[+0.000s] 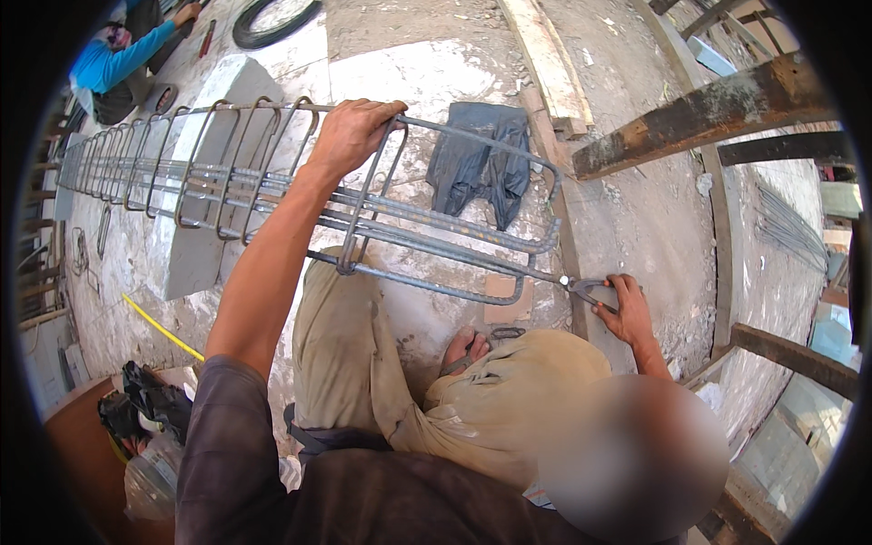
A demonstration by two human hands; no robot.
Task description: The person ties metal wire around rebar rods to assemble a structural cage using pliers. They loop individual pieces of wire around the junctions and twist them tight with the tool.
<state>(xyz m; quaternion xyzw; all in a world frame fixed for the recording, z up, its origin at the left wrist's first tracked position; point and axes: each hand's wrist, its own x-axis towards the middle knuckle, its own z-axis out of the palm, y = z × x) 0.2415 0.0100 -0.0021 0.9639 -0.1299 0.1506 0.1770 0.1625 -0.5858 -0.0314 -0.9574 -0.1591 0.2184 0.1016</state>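
A long rebar cage (418, 225), made of lengthwise steel bars with square stirrups around them, runs from the far left toward the middle. My left hand (356, 134) is closed over its upper bar beside a stirrup (374, 177) near the hooked end. Low at the right, my right hand (625, 311) grips the handles of a pair of pincers (586, 289). The pincers' jaws point left, close to the tip of a thin bar or wire by the cage's end. Whether they bite on it is too small to tell.
Concrete blocks (186, 213) support the cage. Black plastic (481, 159) lies beyond it. A wooden beam (708, 113) juts in at the right. Another person in a blue sleeve (136, 62) crouches far left, near a wire coil (272, 23). Bags (154, 463) sit lower left.
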